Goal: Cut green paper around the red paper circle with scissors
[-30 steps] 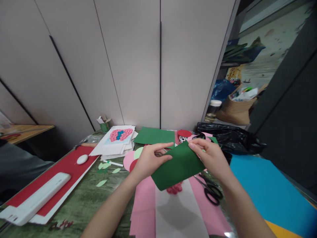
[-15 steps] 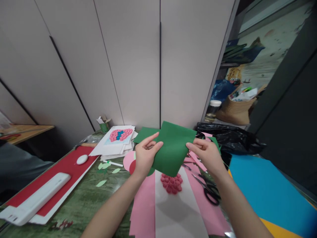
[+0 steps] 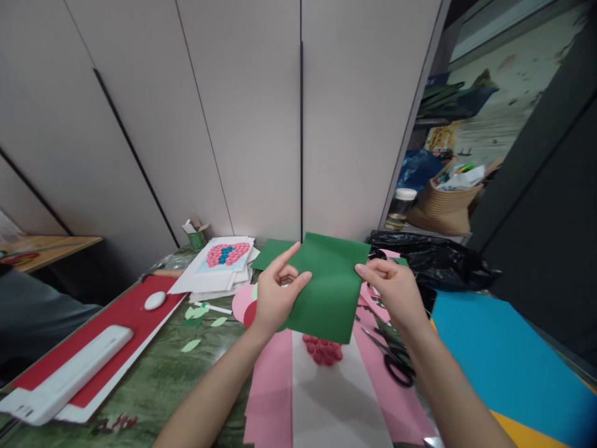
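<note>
One green paper sheet [image 3: 329, 292], held in the air above the far part of the white sheet [image 3: 342, 404], the landmark for this entry. Left hand [image 3: 275, 292]: thumb laid over the sheet's left edge, forefinger stretched out along it. Right hand [image 3: 389, 283]: thumb and fingers pinched on the right edge. Latest change: the sheet, slanted a second ago, stands squarer to the view, its lower right corner swung outward; judged from that, it is being turned and looked over, with no cut or fold under way. Also listed: pink rosette cluster [image 3: 323, 351], on the landmark; pink paper [image 3: 270, 386], showing at both its sides; black-handled scissors [image 3: 386, 352], just right of it; blue sheet [image 3: 504, 354], farther right; paper leaves [image 3: 191, 345], to its left; pink-and-blue dotted picture [image 3: 228, 252] and small green box [image 3: 196, 236], beyond it to the left. Lettering: box markings too small to read; no brand legible elsewhere.
</note>
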